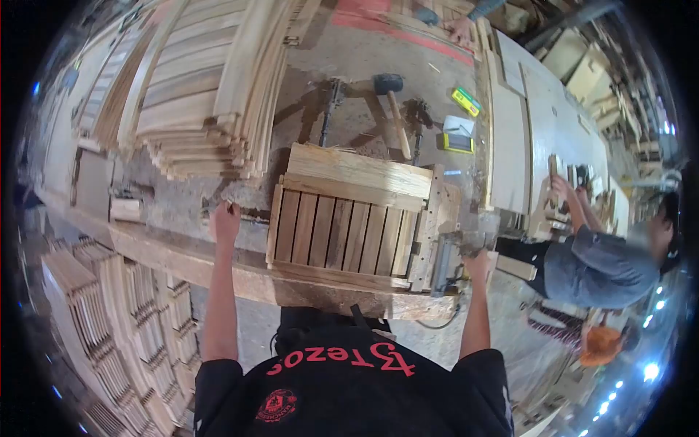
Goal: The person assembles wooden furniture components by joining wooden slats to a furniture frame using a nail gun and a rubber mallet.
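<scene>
A slatted wooden panel [342, 233] lies on the workbench [291, 288] in front of me, with thicker boards along its far edge. My left hand [226, 221] is closed at the left end of a metal rod [255, 219] that runs toward the panel's left side. To the right, my right hand [477, 264] is closed beside a metal cylinder [442, 268]; what its fingers grip is too small to make out. A wooden block with holes [424, 251] stands between the panel and the cylinder.
Beyond the panel lie a mallet [395, 120], metal bars and a yellow-black box [459, 143]. Stacked slatted panels [196, 95] fill the back left. A person [604, 266] works at the right; another person's hand [460, 30] is at the top. Wood stacks [95, 320] stand lower left.
</scene>
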A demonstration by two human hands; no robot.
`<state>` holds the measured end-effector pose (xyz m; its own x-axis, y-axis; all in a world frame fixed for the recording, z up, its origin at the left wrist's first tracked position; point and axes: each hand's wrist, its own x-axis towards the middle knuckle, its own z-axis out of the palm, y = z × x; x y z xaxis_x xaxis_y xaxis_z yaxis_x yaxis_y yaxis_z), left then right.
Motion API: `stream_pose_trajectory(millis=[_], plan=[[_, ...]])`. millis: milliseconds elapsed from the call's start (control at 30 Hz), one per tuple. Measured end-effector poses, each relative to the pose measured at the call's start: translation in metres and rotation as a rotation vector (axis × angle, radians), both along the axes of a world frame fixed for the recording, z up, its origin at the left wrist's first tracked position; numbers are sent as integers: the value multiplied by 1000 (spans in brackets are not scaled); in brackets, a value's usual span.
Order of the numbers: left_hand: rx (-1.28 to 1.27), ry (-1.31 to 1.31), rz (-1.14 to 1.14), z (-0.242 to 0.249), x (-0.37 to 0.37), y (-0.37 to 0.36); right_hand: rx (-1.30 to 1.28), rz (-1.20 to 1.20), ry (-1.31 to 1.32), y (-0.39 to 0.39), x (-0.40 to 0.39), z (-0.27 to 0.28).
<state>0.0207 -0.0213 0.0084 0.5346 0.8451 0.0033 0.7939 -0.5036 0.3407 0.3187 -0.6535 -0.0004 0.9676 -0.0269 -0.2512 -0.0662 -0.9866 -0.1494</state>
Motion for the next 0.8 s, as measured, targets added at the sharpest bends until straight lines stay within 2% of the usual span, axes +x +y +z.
stream_pose_trajectory(millis=[33,167,233,267,367,467,567,800], plan=[[-9,12,22,2,1,-3,-50,38,4,2,0,6],[-6,2,72,3,2,-2,947,-685,372,35,-32,23],[-25,-42,76,9,3,-3,1519,-896,564,45,-40,14],[-32,-61,72,10,3,-4,1568,-945,496,77,-46,39],[57,-87,26,1,0,-1,1392,-900,581,126,-35,80],[18,-105,43,4,1,-2,1044,-625,597,158,-21,85],[6,-110,44,4,0,-2,922,-521,599,176,-17,77],[12,-155,49,0,-3,-3,849,-438,503,189,-25,69]])
